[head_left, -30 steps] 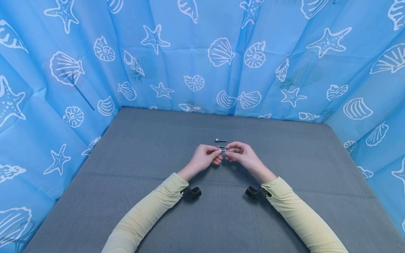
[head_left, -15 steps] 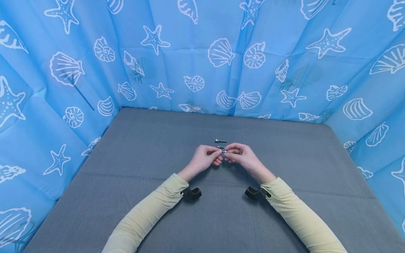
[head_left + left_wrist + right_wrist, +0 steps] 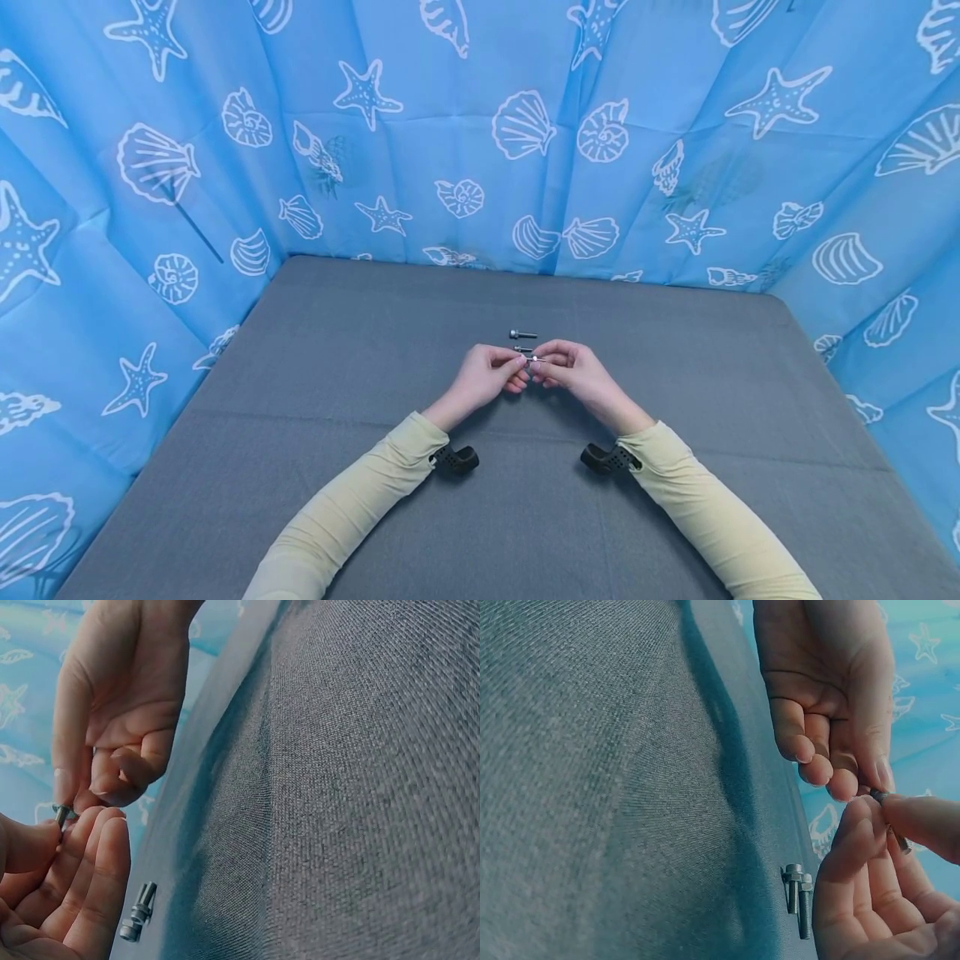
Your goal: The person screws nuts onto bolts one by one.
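A small metal bolt (image 3: 904, 844) is held between both hands above the grey table. My left hand (image 3: 484, 373) pinches its head end between thumb and forefinger. On the shaft sits a small bright nut (image 3: 534, 359), pinched by the fingertips of my right hand (image 3: 572, 367). The fingertips hide part of both pieces. In the right wrist view the threaded end sticks out past the right thumb. Just beyond the hands, a larger bolt (image 3: 523, 334) and a smaller bolt (image 3: 522, 348) lie side by side on the table, heads to the left.
The grey cloth-covered table (image 3: 360, 333) extends around the hands, with a crease across it. A blue curtain (image 3: 420, 142) printed with shells and starfish encloses its back and sides. Dark wrist mounts (image 3: 454, 459) hang below the sleeves.
Both hands stay at nearly the same place, still holding the bolt and nut. The right hand's fingers have shifted slightly down around the nut. The two bolts on the table have not moved.
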Tool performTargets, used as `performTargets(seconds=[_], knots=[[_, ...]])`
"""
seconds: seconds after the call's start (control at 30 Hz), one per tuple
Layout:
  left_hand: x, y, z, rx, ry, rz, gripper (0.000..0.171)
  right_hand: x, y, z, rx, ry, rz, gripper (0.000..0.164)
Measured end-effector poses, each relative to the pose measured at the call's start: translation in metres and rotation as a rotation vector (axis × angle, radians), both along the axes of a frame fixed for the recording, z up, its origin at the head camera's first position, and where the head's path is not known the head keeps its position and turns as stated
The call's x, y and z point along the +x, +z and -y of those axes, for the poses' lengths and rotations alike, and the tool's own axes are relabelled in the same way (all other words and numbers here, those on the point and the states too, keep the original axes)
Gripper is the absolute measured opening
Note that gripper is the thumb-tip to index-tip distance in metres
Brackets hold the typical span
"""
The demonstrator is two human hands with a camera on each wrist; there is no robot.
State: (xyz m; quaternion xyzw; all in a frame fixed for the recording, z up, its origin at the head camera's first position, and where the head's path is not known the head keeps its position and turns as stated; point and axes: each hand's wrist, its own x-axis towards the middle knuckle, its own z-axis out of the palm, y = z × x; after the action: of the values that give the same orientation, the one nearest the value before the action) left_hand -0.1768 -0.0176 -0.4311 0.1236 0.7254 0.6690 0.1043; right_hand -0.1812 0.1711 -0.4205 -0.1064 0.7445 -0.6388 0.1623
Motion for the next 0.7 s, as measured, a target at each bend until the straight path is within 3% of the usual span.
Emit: performTargets(seconds=[0.2, 0.43, 0.7], knots=[[0.0008, 0.0005, 0.0005, 0.006, 0.005, 0.004, 0.022, 0.0012, -0.0005, 0.0009, 0.01, -0.012, 0.011, 0.033], [0.0021, 0.0021, 0.0012, 0.012, -0.005, 0.008, 0.022, 0.001, -0.0021, -0.001, 0.007, -0.008, -0.036, 0.029], [0.0018, 0.0016, 0.0005, 0.005, 0.009, 0.019, 0.021, 0.0015, -0.0009, 0.0015, -0.018, -0.02, 0.044, 0.032]])
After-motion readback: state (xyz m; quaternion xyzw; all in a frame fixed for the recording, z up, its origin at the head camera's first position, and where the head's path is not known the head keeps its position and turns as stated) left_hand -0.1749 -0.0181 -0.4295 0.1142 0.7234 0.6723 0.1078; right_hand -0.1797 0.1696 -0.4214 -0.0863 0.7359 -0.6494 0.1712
